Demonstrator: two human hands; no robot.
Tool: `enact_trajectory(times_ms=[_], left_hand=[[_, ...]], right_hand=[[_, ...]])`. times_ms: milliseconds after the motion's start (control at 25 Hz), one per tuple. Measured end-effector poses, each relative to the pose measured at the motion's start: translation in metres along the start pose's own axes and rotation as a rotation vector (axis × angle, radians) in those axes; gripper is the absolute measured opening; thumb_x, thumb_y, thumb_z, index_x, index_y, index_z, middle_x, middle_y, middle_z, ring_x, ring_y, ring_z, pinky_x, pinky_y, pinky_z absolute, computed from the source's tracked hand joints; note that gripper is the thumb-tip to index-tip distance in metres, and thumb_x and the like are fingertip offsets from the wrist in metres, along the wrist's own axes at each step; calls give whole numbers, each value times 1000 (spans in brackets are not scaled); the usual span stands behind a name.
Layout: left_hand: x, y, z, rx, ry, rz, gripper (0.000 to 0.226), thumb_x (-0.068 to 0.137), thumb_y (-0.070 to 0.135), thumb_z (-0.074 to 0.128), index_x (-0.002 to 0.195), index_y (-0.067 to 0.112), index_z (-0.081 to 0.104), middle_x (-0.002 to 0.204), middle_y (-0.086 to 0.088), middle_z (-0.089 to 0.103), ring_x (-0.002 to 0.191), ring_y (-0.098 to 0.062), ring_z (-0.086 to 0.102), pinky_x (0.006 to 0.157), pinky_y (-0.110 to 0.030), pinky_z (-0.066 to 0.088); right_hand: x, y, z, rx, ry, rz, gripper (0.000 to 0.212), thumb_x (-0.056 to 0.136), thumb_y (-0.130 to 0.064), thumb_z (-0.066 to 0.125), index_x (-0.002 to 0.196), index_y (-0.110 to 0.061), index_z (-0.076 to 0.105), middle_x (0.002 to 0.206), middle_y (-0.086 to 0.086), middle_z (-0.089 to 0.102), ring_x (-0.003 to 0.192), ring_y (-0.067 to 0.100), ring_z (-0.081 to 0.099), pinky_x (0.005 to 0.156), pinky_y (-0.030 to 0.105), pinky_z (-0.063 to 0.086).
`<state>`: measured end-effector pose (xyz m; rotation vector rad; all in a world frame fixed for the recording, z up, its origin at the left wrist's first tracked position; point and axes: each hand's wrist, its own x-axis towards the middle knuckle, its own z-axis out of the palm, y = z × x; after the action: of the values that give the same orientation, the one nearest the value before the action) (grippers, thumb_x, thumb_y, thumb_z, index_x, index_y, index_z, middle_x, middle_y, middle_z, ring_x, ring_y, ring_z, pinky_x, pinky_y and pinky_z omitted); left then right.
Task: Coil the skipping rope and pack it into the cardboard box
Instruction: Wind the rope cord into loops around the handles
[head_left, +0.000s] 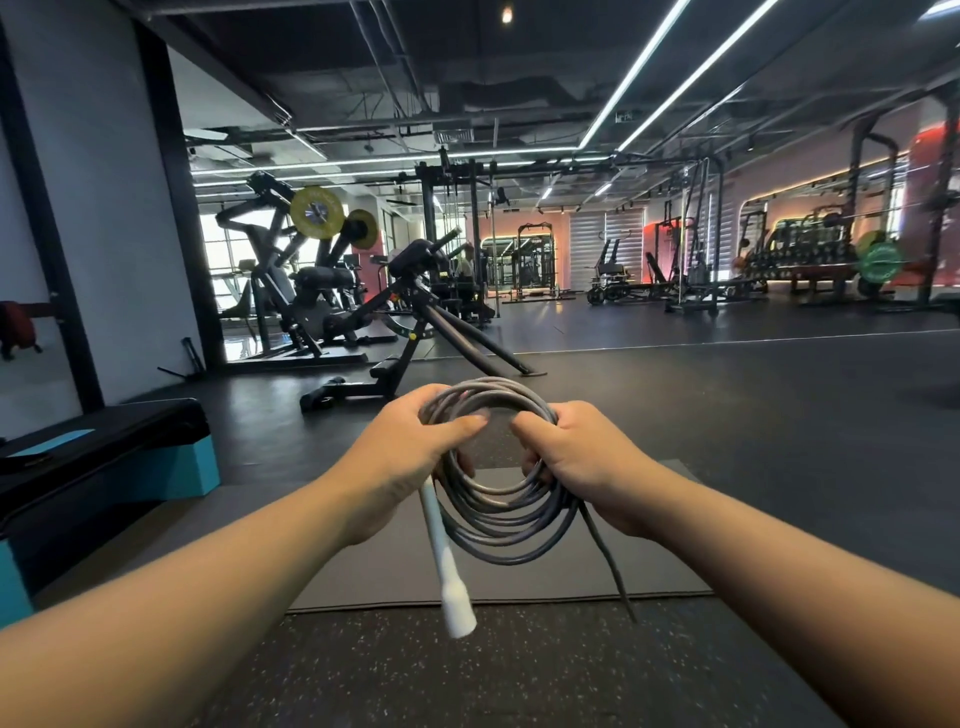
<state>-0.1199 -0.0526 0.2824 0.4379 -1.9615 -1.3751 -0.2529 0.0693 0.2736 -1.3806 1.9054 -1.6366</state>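
A grey skipping rope (498, 525) is wound into a round coil of several loops, held up in front of me at chest height. My left hand (410, 457) grips the coil's left side, and a white handle (448, 561) hangs down from under it. My right hand (582, 462) grips the coil's right side. A loose grey tail of rope (613, 566) trails down from the right hand toward the floor. No cardboard box is in view.
A grey mat (519, 571) lies on the speckled gym floor below my hands. A black and teal step platform (104, 457) stands at the left. A black bench frame (415, 338) and weight machines stand farther ahead.
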Motion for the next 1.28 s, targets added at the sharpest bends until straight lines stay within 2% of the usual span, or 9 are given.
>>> enact_trajectory(times_ms=[80,240,440,560,800,1000,1120,1200,1280], left_hand=[[0,-3,1,140,-22,63,18,96,22,66,113,14,68,82,-3,68,71,-17,63,69,-30,53],[2,-9,0,132,-43,60,20,104,29,52,107,12,62,75,2,49,69,-16,47,70,-33,43],[8,2,-5,-287,170,-34,20,108,28,42,93,20,53,71,4,42,56,-9,40,55,-22,37],[11,10,-11,-396,248,-71,21,108,28,42,90,21,49,67,7,42,54,-8,39,48,-19,40],[15,14,0,-477,322,-53,20,108,25,43,90,19,51,68,5,41,55,-10,37,57,-23,35],[21,15,8,-464,457,-42,23,108,27,42,91,18,53,73,3,44,60,-11,40,64,-25,36],[20,15,12,-469,564,-71,25,108,27,40,88,17,51,73,2,45,61,-11,43,65,-25,40],[20,11,10,-502,605,-113,25,108,28,40,87,17,48,72,2,45,61,-12,44,72,-34,47],[17,4,11,-514,607,-148,25,108,30,42,88,16,48,74,1,47,64,-14,48,88,-50,53]], right_hand=[[-1,0,0,-6,-6,-4,26,93,-20,56,68,-14,52,63,7,53,57,19,47,61,35,38],[-4,0,-8,-26,-110,-38,24,96,-28,63,75,-15,62,66,1,60,55,12,52,52,24,40],[-13,12,-32,177,-277,2,52,90,-64,57,102,-16,75,97,12,75,57,16,38,59,31,41],[-20,22,-37,181,-300,24,54,93,-64,50,108,-19,75,89,9,67,57,16,35,58,30,37],[-22,27,-27,214,-311,-54,51,85,-66,63,112,-25,74,83,0,51,61,14,30,59,29,26],[-18,20,-26,8,-352,-62,42,81,-49,79,119,-42,61,92,-1,69,70,11,52,62,27,42],[-16,12,-28,-27,-404,-57,43,86,-28,80,122,-31,58,80,5,73,66,19,52,54,28,40],[-12,10,-27,-18,-277,-107,29,89,-22,77,116,-23,64,73,3,67,59,17,48,49,25,37],[-5,14,-23,204,-121,-111,23,90,-14,74,112,-12,68,69,2,57,51,13,41,45,21,32]])
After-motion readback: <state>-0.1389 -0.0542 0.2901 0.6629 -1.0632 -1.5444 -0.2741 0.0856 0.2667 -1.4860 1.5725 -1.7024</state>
